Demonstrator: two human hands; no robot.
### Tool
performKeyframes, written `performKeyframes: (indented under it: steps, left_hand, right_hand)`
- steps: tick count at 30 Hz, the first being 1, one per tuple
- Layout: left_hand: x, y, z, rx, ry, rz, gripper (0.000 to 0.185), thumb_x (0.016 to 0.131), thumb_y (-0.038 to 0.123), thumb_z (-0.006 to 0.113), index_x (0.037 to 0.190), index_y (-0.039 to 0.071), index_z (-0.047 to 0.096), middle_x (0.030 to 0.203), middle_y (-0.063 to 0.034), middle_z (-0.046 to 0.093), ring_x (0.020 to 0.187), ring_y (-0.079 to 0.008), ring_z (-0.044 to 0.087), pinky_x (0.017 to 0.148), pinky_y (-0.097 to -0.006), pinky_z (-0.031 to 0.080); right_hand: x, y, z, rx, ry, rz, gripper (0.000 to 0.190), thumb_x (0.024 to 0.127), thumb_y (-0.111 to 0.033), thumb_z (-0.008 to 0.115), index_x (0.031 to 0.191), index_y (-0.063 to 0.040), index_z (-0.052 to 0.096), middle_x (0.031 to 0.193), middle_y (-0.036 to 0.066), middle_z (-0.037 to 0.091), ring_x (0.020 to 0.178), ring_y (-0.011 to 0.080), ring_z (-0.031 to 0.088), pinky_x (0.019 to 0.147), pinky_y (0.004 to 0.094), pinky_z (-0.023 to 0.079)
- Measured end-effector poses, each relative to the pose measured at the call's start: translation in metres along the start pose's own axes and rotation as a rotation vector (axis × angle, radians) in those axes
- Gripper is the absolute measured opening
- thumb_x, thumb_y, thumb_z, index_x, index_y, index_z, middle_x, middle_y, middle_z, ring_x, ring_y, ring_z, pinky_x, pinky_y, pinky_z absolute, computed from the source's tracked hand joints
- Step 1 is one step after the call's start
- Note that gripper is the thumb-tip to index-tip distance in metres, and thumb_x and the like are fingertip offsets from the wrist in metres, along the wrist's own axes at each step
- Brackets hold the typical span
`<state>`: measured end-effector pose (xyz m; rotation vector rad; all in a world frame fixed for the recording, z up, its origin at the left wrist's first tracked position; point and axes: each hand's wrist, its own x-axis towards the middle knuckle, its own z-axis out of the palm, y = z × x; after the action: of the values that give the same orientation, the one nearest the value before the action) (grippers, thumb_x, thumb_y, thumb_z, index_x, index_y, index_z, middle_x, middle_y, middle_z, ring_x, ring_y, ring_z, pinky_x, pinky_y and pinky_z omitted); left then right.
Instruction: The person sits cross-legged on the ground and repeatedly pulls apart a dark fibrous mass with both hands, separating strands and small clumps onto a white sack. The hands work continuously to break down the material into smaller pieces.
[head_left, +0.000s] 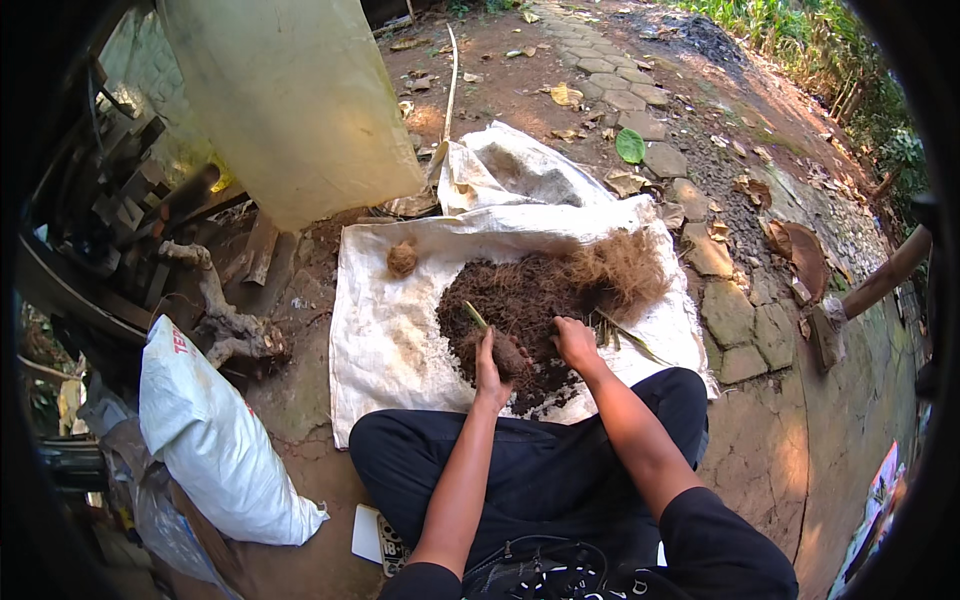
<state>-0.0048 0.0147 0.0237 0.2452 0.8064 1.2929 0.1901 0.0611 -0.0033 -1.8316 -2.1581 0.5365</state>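
My left hand (491, 371) cups a dark clump of soil and fibre (512, 361). A short green cut stem (475, 315) pokes up from it. At the right edge of a dark pile of soil mixed with fibre (495, 289), my right hand (576, 343) has its fingers curled down. Whether anything is in those fingers is hidden. Loose brown coconut-like fibre (626, 274) is heaped behind the right hand, and thin green leaf strips (630, 337) lie beside it. A small round fibre-wrapped ball (402, 259) rests on the white woven sack (382, 337) at the far left.
A filled white sack (217, 442) leans at my left, near a gnarled piece of wood (225, 307). A pale translucent sheet (300, 112) hangs behind it. Stone pavers (724, 322) with dry leaves run along the right. A phone-like object (393, 546) lies beside my leg.
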Motion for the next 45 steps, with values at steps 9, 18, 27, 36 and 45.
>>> performKeyframes:
  steps: [9, 18, 27, 36, 45]
  left_hand:
    - [-0.009, 0.001, 0.007, 0.050, 0.006, 0.035, 0.060, 0.099, 0.064, 0.043, 0.138, 0.019, 0.045, 0.092, -0.0045, 0.058, 0.080, -0.0204, 0.064, 0.074, -0.0469, 0.059]
    - [-0.013, -0.007, 0.012, 0.120, -0.083, -0.057, 0.069, 0.098, 0.071, 0.033, 0.129, 0.013, 0.056, 0.098, -0.0064, 0.065, 0.088, -0.0212, 0.067, 0.074, -0.0417, 0.058]
    - [0.002, -0.021, -0.008, 0.167, -0.110, -0.054, 0.063, 0.102, 0.064, 0.037, 0.121, 0.009, 0.062, 0.105, -0.0043, 0.066, 0.094, -0.0161, 0.063, 0.083, -0.0303, 0.051]
    - [0.013, -0.037, -0.023, 0.268, -0.130, 0.010, 0.058, 0.105, 0.055, 0.038, 0.132, 0.005, 0.053, 0.117, -0.0061, 0.060, 0.103, -0.0144, 0.060, 0.086, -0.0291, 0.049]
    - [0.005, -0.029, -0.016, 0.257, -0.032, 0.025, 0.057, 0.106, 0.051, 0.040, 0.138, 0.004, 0.047, 0.121, -0.0062, 0.059, 0.109, -0.0169, 0.059, 0.096, -0.0317, 0.048]
  right_hand:
    - [-0.002, -0.034, -0.063, 0.484, 0.230, 0.008, 0.026, 0.086, -0.008, 0.072, 0.110, 0.002, 0.066, 0.107, 0.021, 0.068, 0.102, 0.0415, 0.064, 0.087, 0.0439, 0.051]
    - [-0.047, -0.086, -0.082, 0.736, 0.051, -0.039, 0.029, 0.089, -0.017, 0.074, 0.111, 0.000, 0.067, 0.100, 0.016, 0.073, 0.091, 0.0236, 0.071, 0.080, 0.0361, 0.055]
    - [-0.045, -0.079, -0.056, 0.621, 0.103, -0.224, 0.026, 0.083, -0.015, 0.077, 0.104, -0.002, 0.070, 0.093, 0.014, 0.067, 0.088, 0.0308, 0.066, 0.081, 0.0382, 0.052]
    - [-0.052, -0.086, -0.040, 0.656, 0.296, -0.149, 0.026, 0.078, -0.011, 0.078, 0.101, -0.002, 0.070, 0.089, 0.014, 0.064, 0.085, 0.0327, 0.065, 0.075, 0.0394, 0.051]
    - [-0.050, -0.080, -0.045, 0.694, 0.201, -0.228, 0.023, 0.079, -0.005, 0.076, 0.102, -0.002, 0.073, 0.096, 0.015, 0.066, 0.091, 0.0310, 0.067, 0.079, 0.0370, 0.054]
